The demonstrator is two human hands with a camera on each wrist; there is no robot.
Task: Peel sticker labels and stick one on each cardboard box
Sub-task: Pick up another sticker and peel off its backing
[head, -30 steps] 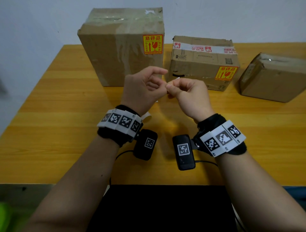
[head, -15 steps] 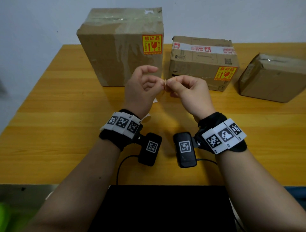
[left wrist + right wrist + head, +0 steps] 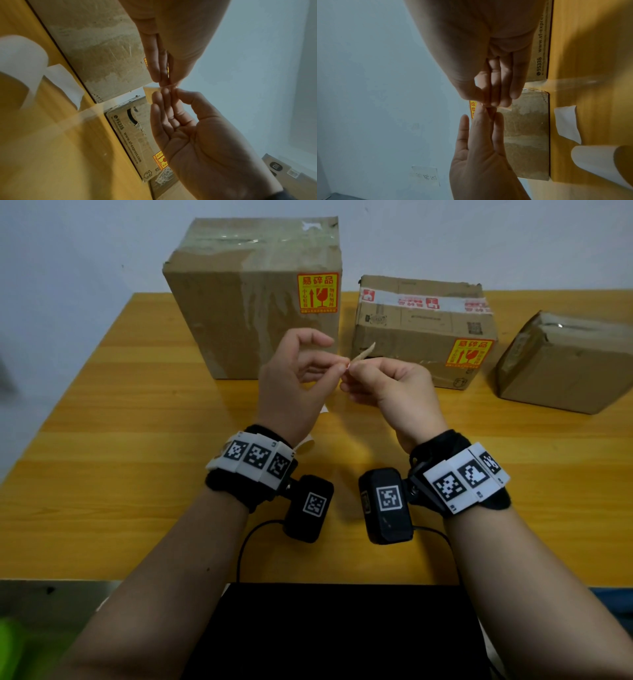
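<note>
Both hands meet above the table in front of the boxes. My left hand [image 3: 337, 369] and right hand [image 3: 358, 369] each pinch the same small pale sticker label [image 3: 364, 355], fingertip to fingertip; its free end pokes up to the right. The left wrist view shows a translucent corner of the label [image 3: 150, 93] beside the pinch. The tall cardboard box [image 3: 239, 320] carries a yellow fragile sticker [image 3: 318, 293]. The middle box [image 3: 411, 337] has one [image 3: 471, 354] too. No sticker shows on the right box [image 3: 565, 364].
A white roll of label backing [image 3: 22, 60] lies on the orange table [image 3: 120, 440] under my left wrist. A loose white backing strip [image 3: 65, 83] lies near the tall box. A black object [image 3: 342, 631] sits at the table's near edge.
Both hands have shifted slightly while staying fingertip to fingertip. The label's free end now sticks out farther, up and to the right of the pinch.
</note>
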